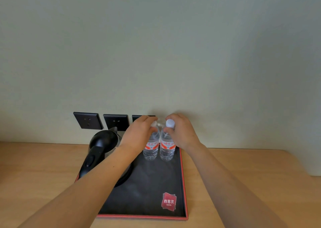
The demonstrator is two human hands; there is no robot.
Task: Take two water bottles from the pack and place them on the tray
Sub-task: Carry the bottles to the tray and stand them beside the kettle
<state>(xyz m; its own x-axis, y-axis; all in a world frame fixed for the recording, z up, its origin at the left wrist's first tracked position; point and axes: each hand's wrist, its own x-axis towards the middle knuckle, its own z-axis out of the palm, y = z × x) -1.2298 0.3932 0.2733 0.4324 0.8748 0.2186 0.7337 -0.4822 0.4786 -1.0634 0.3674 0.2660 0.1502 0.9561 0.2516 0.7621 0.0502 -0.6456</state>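
Item one: left bottle (151, 148). I see clear plastic, water inside, a red and white label round the middle, a white cap mostly hidden under my fingers. It stands upright at the far end of the tray (184, 184), right of centre.

Item two: right bottle (167, 148). Same make, same label, white cap in plain sight. It stands upright just beside the first, on its right, close to the tray's right rim. Whether the two touch I cannot tell.

Item three: tray. Black floor, red rim, a red logo patch (169, 201) at the near right corner. It lies on a pale wooden table (234, 175).

Item four: left hand (139, 132). My forearm reaches in from the near left; the fingers curl over the neck and cap of the left bottle, grasping it.

Item five: right hand (180, 132). The forearm comes from the near right; the fingers wrap the neck of the right bottle just under its cap, grasping it.

Item six: black kettle (100, 149), on the tray's far left, partly behind my left arm.

Item seven: three dark wall sockets (88, 121) above the table, far side.
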